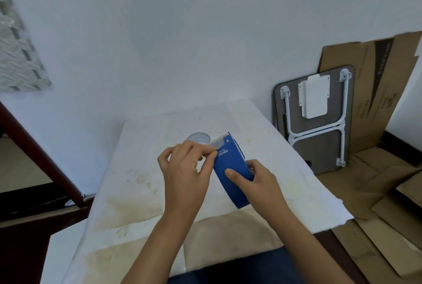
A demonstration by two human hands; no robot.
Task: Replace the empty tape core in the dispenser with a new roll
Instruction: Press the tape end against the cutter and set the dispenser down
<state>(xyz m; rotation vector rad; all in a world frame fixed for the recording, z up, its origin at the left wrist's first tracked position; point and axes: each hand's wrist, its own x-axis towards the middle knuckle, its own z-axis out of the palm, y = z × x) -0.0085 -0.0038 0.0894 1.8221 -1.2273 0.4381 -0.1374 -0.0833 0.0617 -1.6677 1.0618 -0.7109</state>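
A blue tape dispenser (pixel 230 169) with white lettering is held above the table, its toothed cutter end pointing away from me. My right hand (pixel 255 183) grips its body from the right, thumb lying across the blue face. My left hand (pixel 187 169) pinches a clear strip of tape (pixel 217 143) near the cutter end, between thumb and fingertips. A round clear tape roll or core (pixel 198 138) lies on the table just behind my left hand, partly hidden by my fingers. What is inside the dispenser is hidden.
The table (pixel 148 169) wears a stained white cover and stands against a white wall. A folded grey table with white legs (pixel 317 119) leans at the right. Flattened cardboard (pixel 376 181) covers the floor there. A dark wooden frame (pixel 34 153) stands at left.
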